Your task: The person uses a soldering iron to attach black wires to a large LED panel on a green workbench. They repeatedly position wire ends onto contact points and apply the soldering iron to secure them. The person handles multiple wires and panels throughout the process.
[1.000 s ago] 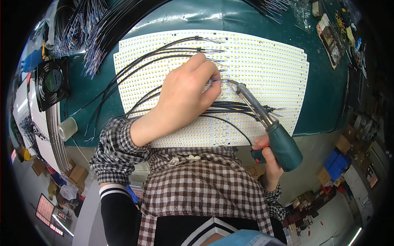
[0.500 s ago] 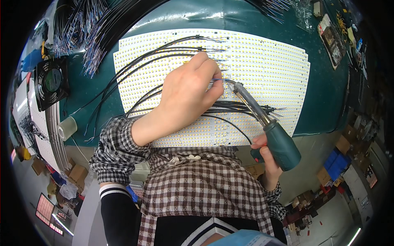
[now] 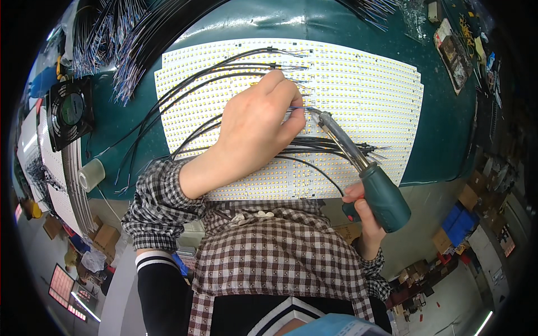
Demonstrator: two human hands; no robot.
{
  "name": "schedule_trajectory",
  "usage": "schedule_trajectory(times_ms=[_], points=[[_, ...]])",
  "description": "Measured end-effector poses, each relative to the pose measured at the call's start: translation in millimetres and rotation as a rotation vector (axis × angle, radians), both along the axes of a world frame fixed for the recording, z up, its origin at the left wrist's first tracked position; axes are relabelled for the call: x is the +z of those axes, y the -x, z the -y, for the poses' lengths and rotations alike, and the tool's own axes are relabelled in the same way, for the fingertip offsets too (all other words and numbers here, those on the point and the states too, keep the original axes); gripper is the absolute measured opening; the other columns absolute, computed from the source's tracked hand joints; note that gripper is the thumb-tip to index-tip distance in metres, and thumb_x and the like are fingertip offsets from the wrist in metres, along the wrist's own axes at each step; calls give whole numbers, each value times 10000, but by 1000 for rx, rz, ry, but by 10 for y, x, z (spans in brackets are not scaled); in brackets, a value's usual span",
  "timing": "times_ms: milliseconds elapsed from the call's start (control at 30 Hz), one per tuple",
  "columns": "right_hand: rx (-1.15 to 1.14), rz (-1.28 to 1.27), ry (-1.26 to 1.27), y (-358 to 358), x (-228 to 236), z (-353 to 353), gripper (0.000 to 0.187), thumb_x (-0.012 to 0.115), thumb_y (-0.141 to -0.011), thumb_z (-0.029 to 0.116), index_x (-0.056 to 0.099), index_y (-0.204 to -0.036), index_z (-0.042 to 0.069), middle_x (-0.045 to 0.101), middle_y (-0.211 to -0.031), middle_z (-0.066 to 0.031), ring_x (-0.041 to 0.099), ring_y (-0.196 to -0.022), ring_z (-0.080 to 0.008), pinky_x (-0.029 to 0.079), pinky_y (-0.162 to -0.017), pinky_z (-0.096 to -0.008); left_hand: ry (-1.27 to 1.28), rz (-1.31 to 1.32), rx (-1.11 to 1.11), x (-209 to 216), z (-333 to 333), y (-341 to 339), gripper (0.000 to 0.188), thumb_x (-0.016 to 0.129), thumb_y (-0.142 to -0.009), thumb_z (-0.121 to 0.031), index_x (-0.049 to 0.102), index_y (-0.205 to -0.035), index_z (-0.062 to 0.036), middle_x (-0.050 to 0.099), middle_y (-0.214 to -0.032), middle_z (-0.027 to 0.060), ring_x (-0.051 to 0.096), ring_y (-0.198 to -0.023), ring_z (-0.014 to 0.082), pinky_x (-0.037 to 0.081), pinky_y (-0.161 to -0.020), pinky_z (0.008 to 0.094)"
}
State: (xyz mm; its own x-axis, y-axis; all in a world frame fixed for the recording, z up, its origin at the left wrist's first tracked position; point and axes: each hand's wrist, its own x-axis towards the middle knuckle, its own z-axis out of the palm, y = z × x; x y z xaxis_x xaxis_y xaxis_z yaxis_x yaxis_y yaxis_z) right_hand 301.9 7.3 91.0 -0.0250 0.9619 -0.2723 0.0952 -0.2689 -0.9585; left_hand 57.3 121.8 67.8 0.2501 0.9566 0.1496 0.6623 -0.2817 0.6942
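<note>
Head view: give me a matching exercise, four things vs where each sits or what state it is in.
Things:
1. soldering iron
2. left hand
3. small fan
4. tape roll

Places or states:
A. lying at the mat's near left edge
B. resting on the white LED panel, fingers pinching a thin wire
C. held by its green handle in the right hand, tip on the panel
D. standing at the far left of the bench

Pairs: 1-C, 2-B, 3-D, 4-A
</note>
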Motion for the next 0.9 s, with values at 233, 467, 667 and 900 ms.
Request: schedule_trajectory(times_ms=[233, 467, 667, 900], points=[[0, 18, 32, 8, 20, -5, 344, 713, -754, -20, 568, -1059, -83, 679, -871, -145, 661, -762, -174, 555, -704, -285, -16, 2, -3, -14, -1, 10, 131, 680, -726, -34, 566, -787, -53, 543, -756, 60, 562, -592, 221, 438, -511, 314], [-19, -16, 11, 41, 56, -17, 269, 685, -777, -30, 583, -1023, -70, 675, -874, -142, 646, -724, -150, 531, -627, -259, -7, -3, -3, -3, 1, 7, 131, 682, -727, -38, 567, -788, -54, 545, -759, 58, 560, -586, 215, 440, -511, 311], [-2, -8, 30, 28, 77, -31, 156, 658, -798, -18, 618, -948, -34, 671, -886, -127, 631, -704, -120, 471, -523, -207, 9, -6, 2, 5, 0, 4, 129, 679, -729, -38, 567, -791, -55, 547, -761, 54, 554, -577, 207, 435, -507, 308], [46, 45, 102, 26, 145, -37, 356, 595, -864, 196, 553, -1054, -102, 632, -882, -177, 628, -717, -210, 507, -736, -341, 8, 0, -1, -1, -1, 14, 131, 678, -728, -39, 566, -794, -57, 548, -759, 52, 552, -571, 207, 437, -511, 312]])
